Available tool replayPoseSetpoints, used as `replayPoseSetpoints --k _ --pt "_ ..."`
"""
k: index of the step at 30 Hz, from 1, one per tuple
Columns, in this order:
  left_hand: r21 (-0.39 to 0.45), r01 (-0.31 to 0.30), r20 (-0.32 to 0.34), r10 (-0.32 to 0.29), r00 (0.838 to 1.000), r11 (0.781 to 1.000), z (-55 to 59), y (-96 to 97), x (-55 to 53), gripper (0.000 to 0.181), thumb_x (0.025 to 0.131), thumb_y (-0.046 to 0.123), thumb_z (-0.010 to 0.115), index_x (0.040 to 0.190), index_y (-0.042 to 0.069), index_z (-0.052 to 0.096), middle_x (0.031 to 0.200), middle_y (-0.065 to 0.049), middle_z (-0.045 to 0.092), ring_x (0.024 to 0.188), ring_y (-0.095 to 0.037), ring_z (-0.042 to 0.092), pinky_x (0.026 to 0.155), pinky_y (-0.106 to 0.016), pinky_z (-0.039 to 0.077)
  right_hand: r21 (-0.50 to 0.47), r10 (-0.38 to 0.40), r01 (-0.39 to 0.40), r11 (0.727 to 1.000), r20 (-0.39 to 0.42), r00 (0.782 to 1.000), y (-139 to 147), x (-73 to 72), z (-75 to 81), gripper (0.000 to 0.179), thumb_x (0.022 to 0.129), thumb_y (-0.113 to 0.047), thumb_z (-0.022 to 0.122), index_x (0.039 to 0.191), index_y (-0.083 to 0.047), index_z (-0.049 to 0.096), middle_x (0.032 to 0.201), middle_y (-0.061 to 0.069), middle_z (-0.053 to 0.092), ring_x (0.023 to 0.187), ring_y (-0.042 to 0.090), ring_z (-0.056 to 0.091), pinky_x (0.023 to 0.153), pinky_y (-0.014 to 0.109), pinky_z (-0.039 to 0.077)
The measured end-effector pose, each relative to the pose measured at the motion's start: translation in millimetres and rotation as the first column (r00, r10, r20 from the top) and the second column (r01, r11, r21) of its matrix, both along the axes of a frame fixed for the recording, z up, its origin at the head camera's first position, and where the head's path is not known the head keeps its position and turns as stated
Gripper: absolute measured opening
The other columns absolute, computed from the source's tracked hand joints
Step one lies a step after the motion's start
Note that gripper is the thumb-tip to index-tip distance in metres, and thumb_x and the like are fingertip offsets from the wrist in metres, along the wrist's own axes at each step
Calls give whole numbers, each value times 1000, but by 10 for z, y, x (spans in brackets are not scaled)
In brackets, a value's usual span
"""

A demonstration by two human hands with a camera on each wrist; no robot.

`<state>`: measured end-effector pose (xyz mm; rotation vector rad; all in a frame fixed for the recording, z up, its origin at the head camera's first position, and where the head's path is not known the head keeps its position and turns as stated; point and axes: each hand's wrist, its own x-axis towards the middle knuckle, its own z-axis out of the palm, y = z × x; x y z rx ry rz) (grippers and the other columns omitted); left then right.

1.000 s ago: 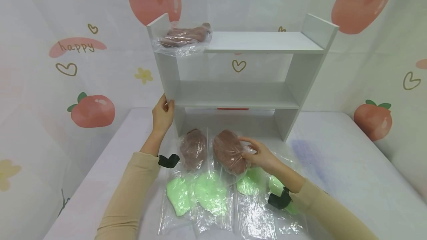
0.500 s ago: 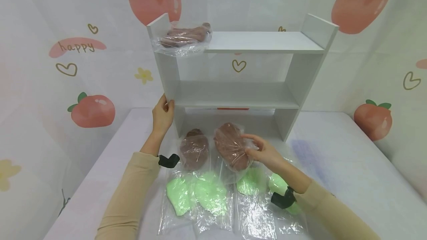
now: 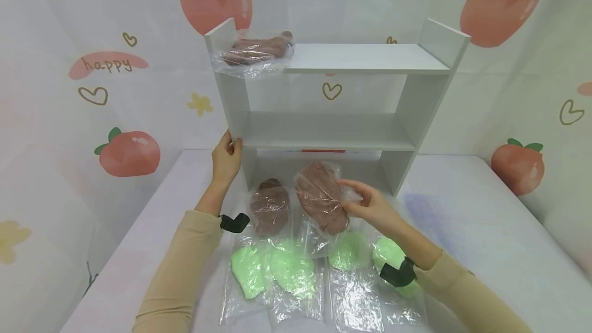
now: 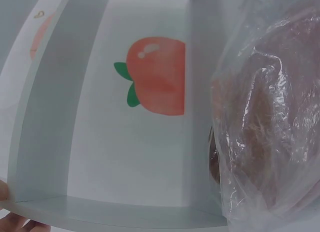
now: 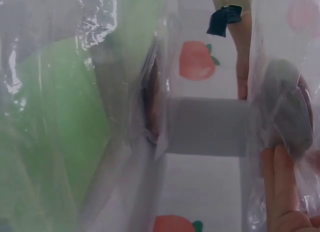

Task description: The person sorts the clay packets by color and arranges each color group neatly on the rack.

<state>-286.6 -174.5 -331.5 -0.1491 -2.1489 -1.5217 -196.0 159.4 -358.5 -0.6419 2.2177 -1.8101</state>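
My right hand point(image 3: 370, 204) pinches the right edge of a clear plastic bag with a brown, oblong piece point(image 3: 319, 197) inside. That bag is tilted in front of the shelf's lowest level. In the right wrist view, fingers point(image 5: 282, 179) lie against a bag at the right. My left hand point(image 3: 226, 161) holds the left side panel of a white shelf unit point(image 3: 324, 132), thumb at its front edge. A second bagged brown piece point(image 3: 270, 209) lies just left of the held one. On the top shelf's left end sits another bag of brown, lumpy pieces point(image 3: 259, 50).
Several clear bags with flat green pieces point(image 3: 291, 269) lie in a row on the white table point(image 3: 467, 230), near its front. Behind the shelf hangs a white cloth point(image 3: 370, 4) printed with red fruit. The bag by the left hand's camera blocks part of that view.
My right hand has moved slightly right and upward, and the far end of its bag has risen toward the lowest shelf opening. The left hand stays on the side panel.
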Motion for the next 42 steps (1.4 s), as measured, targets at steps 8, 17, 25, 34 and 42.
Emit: replayPoseSetpoints --k 8,17,25,34,42 --pt "-11 -3 7 3 1000 1000 2 -5 4 41 97 10 45 137 2 43 136 -24 49 124 -39 50 103 -45 46 -5 -31 31 999 19 999 5 19 73 58 88 -11 63 140 -5 38 149 23 29 83 2 68 85 21 55" --pt "-5 -1 4 1 1000 1000 3 -2 11 41 97 9 46 137 2 44 136 -24 49 123 -40 50 103 -46 46 3 -86 87 996 -30 996 29 44 198 61 84 -11 69 138 -9 42 148 12 37 78 2 67 76 18 56" --pt "-9 -2 -2 2 1000 1000 1 -5 2 41 96 9 46 137 2 44 136 -24 49 125 -37 50 103 -44 46 -74 -66 60 995 -81 995 68 55 278 60 83 -2 67 137 -2 41 132 -11 48 76 3 67 68 18 57" --pt "-13 -12 -4 12 1000 1000 -3 -3 4 41 96 9 46 137 2 45 135 -25 50 122 -40 51 102 -45 47 -180 -43 23 983 -108 993 114 79 383 56 83 4 63 135 -10 46 120 -10 54 82 4 68 71 19 58" --pt "-6 -9 -3 9 1000 1000 6 7 11 41 96 8 46 137 2 44 135 -25 49 122 -42 51 102 -46 47 -230 -51 19 973 -135 990 134 99 562 57 83 9 61 134 -12 48 112 -5 57 85 4 67 73 19 58"
